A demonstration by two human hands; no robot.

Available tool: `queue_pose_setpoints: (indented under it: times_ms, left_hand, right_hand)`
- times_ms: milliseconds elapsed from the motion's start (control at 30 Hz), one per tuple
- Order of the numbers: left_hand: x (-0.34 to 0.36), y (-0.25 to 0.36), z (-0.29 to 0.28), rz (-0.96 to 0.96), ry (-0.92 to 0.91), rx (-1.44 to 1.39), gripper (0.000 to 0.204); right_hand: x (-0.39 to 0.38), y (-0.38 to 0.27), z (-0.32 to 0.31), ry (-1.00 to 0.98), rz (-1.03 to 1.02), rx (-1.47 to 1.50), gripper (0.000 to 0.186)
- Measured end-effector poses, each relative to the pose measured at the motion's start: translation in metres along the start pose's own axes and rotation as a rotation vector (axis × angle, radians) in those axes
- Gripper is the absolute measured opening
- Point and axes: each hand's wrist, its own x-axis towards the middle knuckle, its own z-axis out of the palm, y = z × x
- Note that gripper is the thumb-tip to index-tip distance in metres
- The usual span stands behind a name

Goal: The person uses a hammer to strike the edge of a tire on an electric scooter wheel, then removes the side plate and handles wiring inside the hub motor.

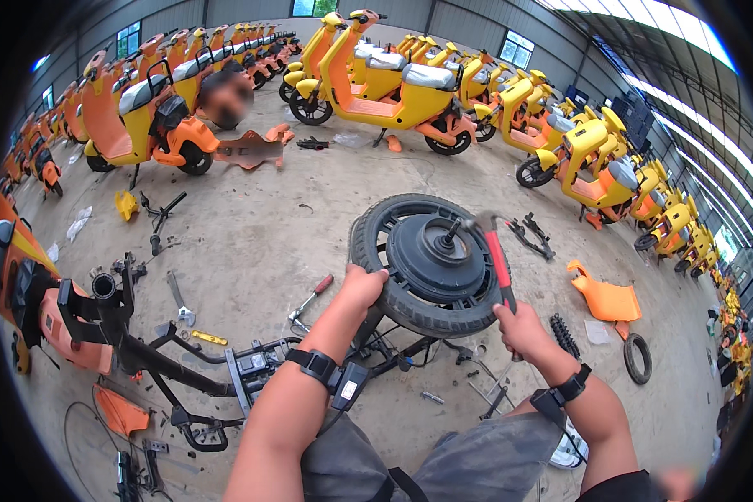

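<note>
In front of me a black scooter wheel (431,259) with a hub motor lies tilted, its axle (450,234) pointing up. My left hand (366,287) grips the near left edge of the tire, fingers wrapped round it. A hammer (499,263) with a red and black handle is in my right hand (523,330), closed round the lower handle. The hammer's head is beside the axle, over the wheel's right side; whether it touches is too blurred to tell. A bare black scooter frame (155,356) stretches along my left and under the wheel.
An adjustable wrench (180,299), a red-handled ratchet (311,303) and a yellow tool (209,338) lie left. To the right are a spring shock absorber (565,336), an orange panel (607,297) and a loose tire (637,359). Rows of yellow scooters (385,105) stand beyond.
</note>
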Motion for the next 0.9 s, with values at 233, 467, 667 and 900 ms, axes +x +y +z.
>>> queue_pose_setpoints:
  times_ms: [233,467,667,900]
  left_hand:
    - [0.013,-0.007,-0.012,-0.010,0.039,-0.042,0.049]
    - [0.011,-0.008,-0.006,0.023,0.011,-0.028,0.039]
    - [0.002,0.000,-0.001,0.013,-0.029,-0.011,0.056]
    - [0.027,-0.022,-0.012,0.010,0.045,0.041,0.041]
  right_hand:
    - [-0.025,-0.050,-0.035,0.014,-0.021,0.431,0.026]
    - [-0.018,-0.036,-0.015,-0.014,-0.033,0.404,0.025]
    - [-0.003,-0.078,-0.048,0.201,-0.278,0.116,0.030]
    - [-0.033,-0.182,-0.112,0.511,-0.800,0.580,0.031]
